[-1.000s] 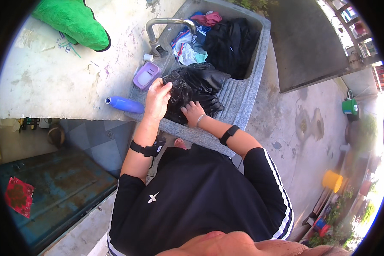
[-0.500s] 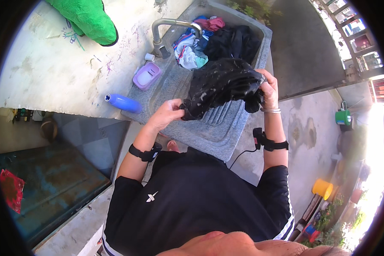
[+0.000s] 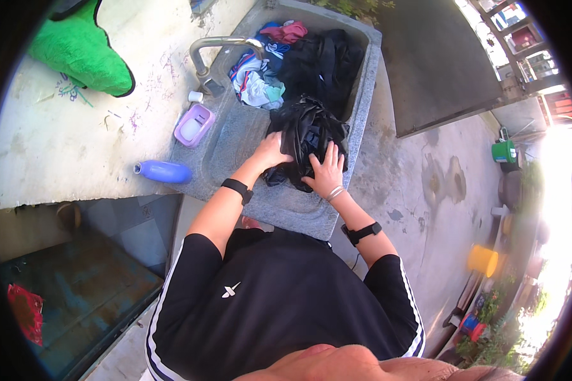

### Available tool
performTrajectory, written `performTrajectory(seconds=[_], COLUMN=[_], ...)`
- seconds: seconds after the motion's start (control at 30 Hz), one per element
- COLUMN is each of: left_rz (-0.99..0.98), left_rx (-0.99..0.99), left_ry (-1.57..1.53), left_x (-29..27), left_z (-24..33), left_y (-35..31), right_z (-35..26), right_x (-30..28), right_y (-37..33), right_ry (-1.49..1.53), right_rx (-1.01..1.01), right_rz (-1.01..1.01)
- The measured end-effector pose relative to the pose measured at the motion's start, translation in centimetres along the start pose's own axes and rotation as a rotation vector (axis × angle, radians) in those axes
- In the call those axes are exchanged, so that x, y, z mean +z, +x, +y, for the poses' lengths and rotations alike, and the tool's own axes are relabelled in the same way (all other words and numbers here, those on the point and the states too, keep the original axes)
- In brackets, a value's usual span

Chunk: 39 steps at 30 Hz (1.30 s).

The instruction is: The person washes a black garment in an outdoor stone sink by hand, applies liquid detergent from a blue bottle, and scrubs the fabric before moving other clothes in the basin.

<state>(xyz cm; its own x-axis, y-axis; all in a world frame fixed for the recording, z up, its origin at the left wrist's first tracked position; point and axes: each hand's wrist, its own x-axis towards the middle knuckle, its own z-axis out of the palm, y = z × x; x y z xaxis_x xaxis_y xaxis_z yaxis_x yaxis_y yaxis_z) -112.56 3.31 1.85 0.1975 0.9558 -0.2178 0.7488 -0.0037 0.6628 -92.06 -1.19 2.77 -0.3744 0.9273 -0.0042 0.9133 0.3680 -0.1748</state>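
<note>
A wet-looking black garment [image 3: 308, 130] is bunched up on the ribbed washboard part of the grey stone sink [image 3: 292, 213]. At its left side my left hand [image 3: 272, 151] grips the cloth, its thumb over the folds and its other fingers partly hidden. My right hand [image 3: 327, 171] rests on the near right of the bundle with its fingers spread. Beyond, in the basin, lie more dark clothes [image 3: 330, 60], a white and blue garment [image 3: 254, 82] and a pinkish-red cloth [image 3: 286, 32].
A curved metal faucet [image 3: 225, 41] rises at the sink's left edge. Beside it are a small white cap [image 3: 196, 96], a purple soap dish [image 3: 195, 126] and a blue bottle [image 3: 164, 171] lying on its side. A green plush item [image 3: 86, 54] is at the upper left.
The garment, earlier held stretched between both hands, is now gathered into a bundle on the washboard. My hands have come closer together, and my right hand has let go and spread over it.
</note>
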Motion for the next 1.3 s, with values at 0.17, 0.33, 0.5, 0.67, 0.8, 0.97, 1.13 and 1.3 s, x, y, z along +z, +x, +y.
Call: performTrajectory(seconds=[0.17,0.33,0.5,0.67,0.8,0.97,1.13,1.3], left_rz=[-0.102,-0.178,-0.048,0.088,0.109,0.322,0.175,0.135], left_rx=[0.07,0.072,0.04,-0.03,-0.27,-0.041,0.086,0.138], left_ry=[-0.189,-0.459,-0.694,-0.665,-0.042,0.068,0.094,0.062], left_x=[1.6,-2.3,-8.6,-11.7,-7.3,-3.6,-2.1,-0.6], left_z=[2.5,3.2,2.0,0.5,-4.5,-3.4,0.1,0.8], left_y=[-0.8,-5.5,-12.2,-16.7,-15.8,-13.2,-8.8,-6.0], right_z=[5.7,9.3,9.5,14.1,15.7,8.4,5.2,1.2], right_x=[1.4,-2.1,-9.4,-5.8,0.5,-0.5,2.1,-3.5], right_y=[2.3,3.2,4.8,6.7,6.2,6.5,6.2,3.2], right_ry=[0.456,1.204,1.659,1.415,0.617,0.257,0.408,1.001], right_rx=[-0.025,0.391,0.253,0.488,0.472,0.192,0.058,-0.009], right_rz=[0.368,0.495,0.641,0.519,0.161,0.142,0.21,-0.035])
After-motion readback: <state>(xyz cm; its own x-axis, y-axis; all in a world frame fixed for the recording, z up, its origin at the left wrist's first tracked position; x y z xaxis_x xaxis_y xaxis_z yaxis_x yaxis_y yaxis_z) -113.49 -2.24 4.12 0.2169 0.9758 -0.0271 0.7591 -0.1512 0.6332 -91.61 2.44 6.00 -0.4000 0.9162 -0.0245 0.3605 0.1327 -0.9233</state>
